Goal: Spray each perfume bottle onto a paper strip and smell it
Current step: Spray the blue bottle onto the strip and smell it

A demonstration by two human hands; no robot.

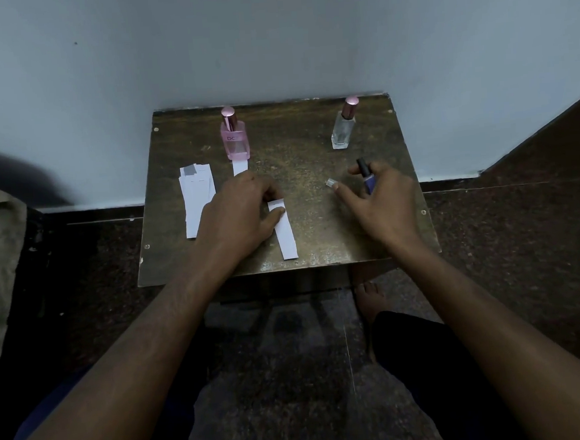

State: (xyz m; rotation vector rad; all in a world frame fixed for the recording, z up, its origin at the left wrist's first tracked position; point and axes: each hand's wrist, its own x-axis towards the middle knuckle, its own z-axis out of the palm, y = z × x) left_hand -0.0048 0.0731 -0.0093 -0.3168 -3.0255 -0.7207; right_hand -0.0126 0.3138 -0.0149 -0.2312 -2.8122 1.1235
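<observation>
Right hand (379,198): gripping blue bottle (367,176), nozzle leaning up-left.
Left hand (238,213): pinching strip (284,230) flat on bench (312,170).
Relation: strip lying left of bottle, long axis running toward the person.

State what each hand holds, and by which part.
Right hand grips the blue bottle around its lower body, small clear cap at the fingertips. Left hand pinches a paper strip at its top end.

dim, cool cast | soft glare on table (318,255) front edge | wide-angle bending at edges | left edge blurred
</observation>
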